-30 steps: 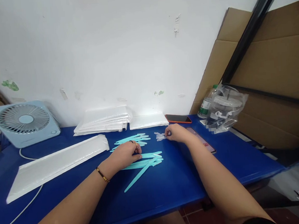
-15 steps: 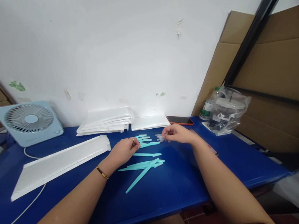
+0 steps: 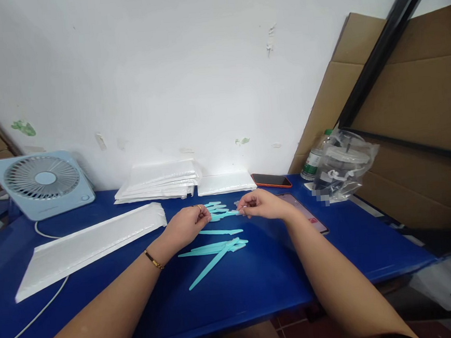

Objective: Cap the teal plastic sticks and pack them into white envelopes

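Note:
With fingers pinched, my left hand (image 3: 189, 225) grips a turquoise eyebrow razor (image 3: 224, 215) by its handle, the blade end pointing right. My right hand (image 3: 263, 205) is closed at that blade end, on what looks like a small clear plastic cap (image 3: 240, 212), partly hidden by the fingers. Behind the held razor lie more turquoise razors (image 3: 215, 205), partly covered by my left hand. Nearer me rest a single razor (image 3: 225, 232) and a crossed pile of razors (image 3: 216, 261). A few clear pieces show just behind my right fingertips.
On the blue table (image 3: 258, 286) a long white bubble mailer (image 3: 94, 247) lies left, near a blue fan (image 3: 45, 183). Stacked white mailers (image 3: 158, 182) stand by the wall. Rightward are two phones (image 3: 272, 180) (image 3: 311, 217), a bottle (image 3: 313, 162) and a bagged cup (image 3: 344, 167).
My right hand has moved slightly left and down, bringing the clear cap to the razor's blade end. My left hand still holds the razor in nearly the same place.

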